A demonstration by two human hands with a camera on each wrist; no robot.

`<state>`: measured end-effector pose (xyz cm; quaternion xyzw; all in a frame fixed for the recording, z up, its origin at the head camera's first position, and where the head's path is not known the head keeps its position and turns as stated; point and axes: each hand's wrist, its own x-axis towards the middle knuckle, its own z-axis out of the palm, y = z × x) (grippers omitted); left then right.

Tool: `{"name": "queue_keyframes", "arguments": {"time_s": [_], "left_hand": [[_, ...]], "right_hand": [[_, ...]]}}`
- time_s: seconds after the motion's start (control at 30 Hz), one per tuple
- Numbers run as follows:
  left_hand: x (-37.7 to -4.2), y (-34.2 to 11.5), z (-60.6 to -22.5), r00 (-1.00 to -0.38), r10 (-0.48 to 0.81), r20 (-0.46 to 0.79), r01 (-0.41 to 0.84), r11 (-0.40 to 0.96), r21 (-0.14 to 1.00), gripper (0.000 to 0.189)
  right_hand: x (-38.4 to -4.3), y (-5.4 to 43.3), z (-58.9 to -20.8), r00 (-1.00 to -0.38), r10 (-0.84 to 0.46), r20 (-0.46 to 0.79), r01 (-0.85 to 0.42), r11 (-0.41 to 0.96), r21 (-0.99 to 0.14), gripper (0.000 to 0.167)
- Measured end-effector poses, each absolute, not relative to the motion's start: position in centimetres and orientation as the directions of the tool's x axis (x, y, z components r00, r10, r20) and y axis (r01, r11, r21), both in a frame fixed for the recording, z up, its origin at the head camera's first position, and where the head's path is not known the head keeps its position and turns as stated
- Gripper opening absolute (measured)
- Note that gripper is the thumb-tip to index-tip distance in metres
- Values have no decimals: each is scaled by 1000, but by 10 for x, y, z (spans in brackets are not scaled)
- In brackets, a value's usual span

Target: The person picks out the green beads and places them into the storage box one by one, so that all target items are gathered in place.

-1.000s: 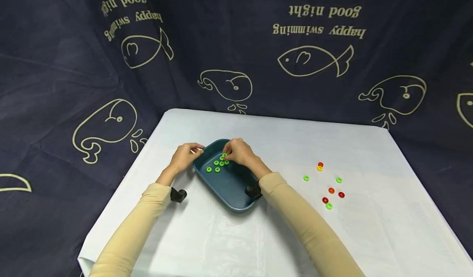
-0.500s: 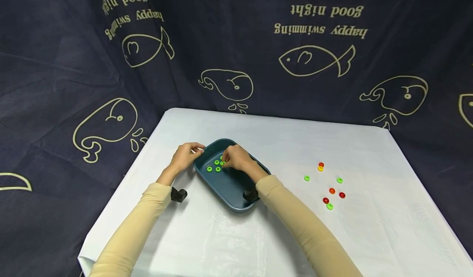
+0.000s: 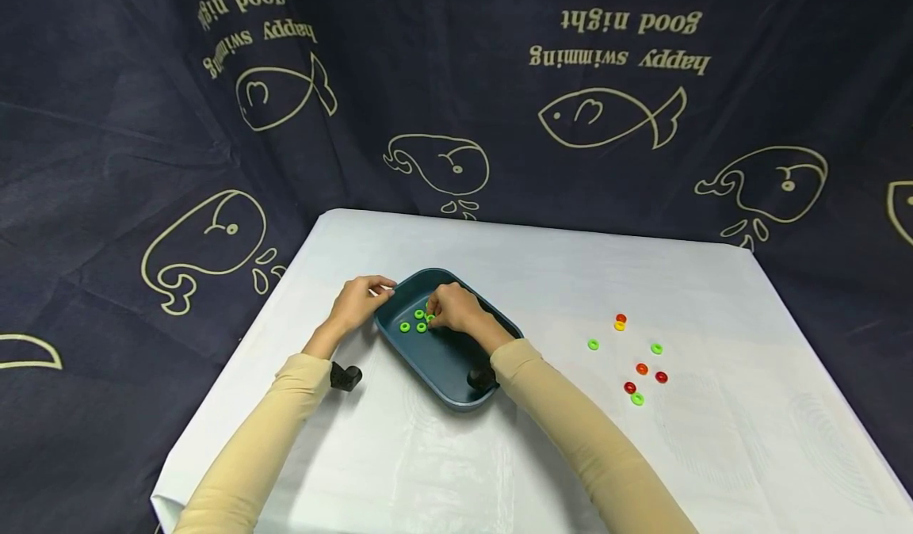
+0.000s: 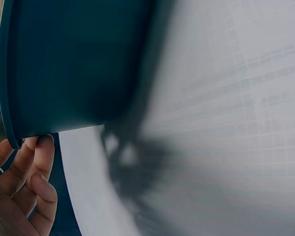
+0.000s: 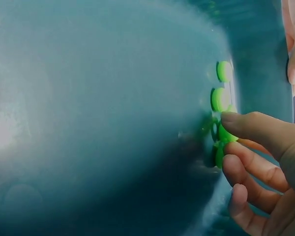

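Note:
A dark teal tray stands on the white table. My left hand holds its rim at the far-left corner; in the left wrist view, fingers curl around the outside of that rim. Inside the tray, my right hand pinches a small green ring between thumb and fingers, low over the tray floor. Other green rings lie close by, such as the two in a row in the right wrist view. The right fingers partly hide some rings.
To the right of the tray, loose rings lie scattered on the white table: green, red, orange and yellow. A dark printed curtain hangs behind the table.
My right hand has moved slightly nearer and lower within the tray, covering some green rings that showed before. The left hand keeps its hold on the rim, and the tray stays in place.

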<state>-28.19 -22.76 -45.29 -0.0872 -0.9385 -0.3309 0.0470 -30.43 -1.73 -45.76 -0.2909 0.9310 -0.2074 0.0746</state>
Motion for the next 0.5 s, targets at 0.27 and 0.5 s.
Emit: {"name": "queue_keyframes", "arguments": {"time_s": [0.27,0.5], "left_hand": [[-283,-228,-454,-979,136,150,200,764,613,24],[-282,-228,-453,-979,137,152,202,766,611,25]], "right_hand": [[-304,-18,-458,-816,-578,-31,-511,744,-430,20],[-304,-18,-458,-816,-577,-42,-506,747,-430,21]]}}
